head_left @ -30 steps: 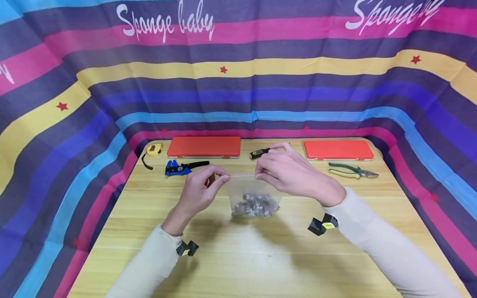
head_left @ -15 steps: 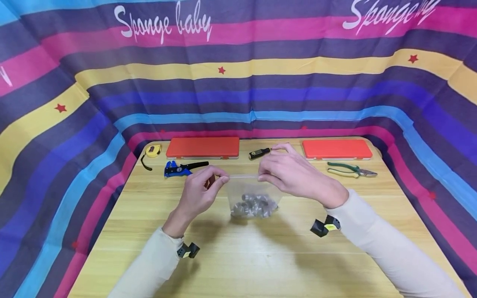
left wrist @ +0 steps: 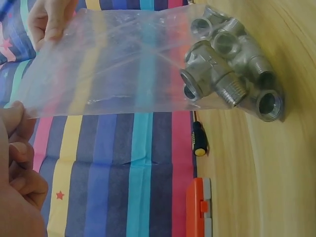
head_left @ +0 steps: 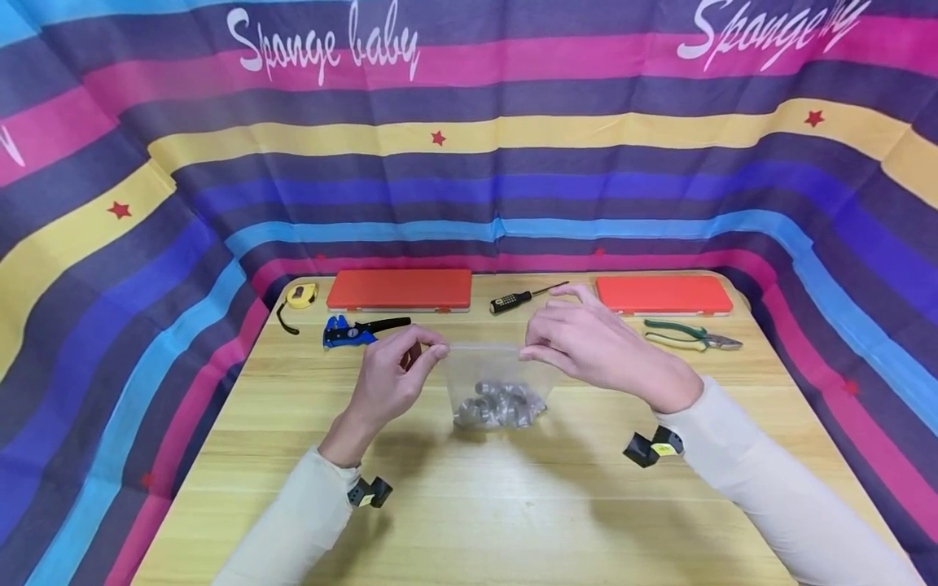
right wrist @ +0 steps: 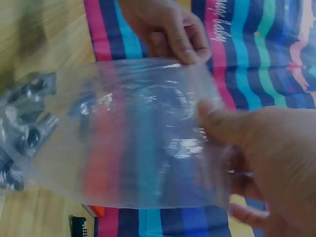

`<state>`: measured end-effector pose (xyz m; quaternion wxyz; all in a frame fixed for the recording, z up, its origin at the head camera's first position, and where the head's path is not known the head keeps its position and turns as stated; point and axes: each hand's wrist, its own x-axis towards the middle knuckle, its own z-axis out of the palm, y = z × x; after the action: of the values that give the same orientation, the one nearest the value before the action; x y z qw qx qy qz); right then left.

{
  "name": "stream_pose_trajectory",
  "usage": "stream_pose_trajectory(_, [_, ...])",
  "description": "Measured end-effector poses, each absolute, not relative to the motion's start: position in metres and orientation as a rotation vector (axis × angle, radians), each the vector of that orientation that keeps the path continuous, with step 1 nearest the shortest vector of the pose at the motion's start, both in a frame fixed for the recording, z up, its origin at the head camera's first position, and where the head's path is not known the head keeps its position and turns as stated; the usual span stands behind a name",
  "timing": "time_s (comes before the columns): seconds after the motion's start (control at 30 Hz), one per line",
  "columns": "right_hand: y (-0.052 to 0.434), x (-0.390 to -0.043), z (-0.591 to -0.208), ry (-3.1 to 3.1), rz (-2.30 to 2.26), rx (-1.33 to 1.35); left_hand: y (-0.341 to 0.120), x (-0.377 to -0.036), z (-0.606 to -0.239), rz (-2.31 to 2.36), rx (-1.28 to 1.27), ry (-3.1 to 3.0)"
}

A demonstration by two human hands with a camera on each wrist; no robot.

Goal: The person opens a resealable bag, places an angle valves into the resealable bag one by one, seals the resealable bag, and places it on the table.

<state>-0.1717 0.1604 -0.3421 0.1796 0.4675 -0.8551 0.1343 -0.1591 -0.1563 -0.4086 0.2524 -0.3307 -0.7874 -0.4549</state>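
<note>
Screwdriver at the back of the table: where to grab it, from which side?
Take the screwdriver by its black handle, the fat end on the left, coming from above. It lies flat with the thin shaft pointing right, toward the right red case.

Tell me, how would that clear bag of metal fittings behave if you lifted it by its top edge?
Probably floppy: the clear bag is thin film, creased between the left hand and right hand pinching its top corners. Likely bottom-heavy, since the metal fittings sit bunched at the bottom. The threaded, rounded pieces would likely shift and clink inside.
</note>
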Motion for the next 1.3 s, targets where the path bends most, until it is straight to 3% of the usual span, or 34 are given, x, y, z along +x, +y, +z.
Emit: stream_pose_trajectory(1.3, [0.194,-0.162,-0.347,-2.424,0.510,1.150,-0.169,-0.158,-0.413,-1.256,-0.822,-2.152])
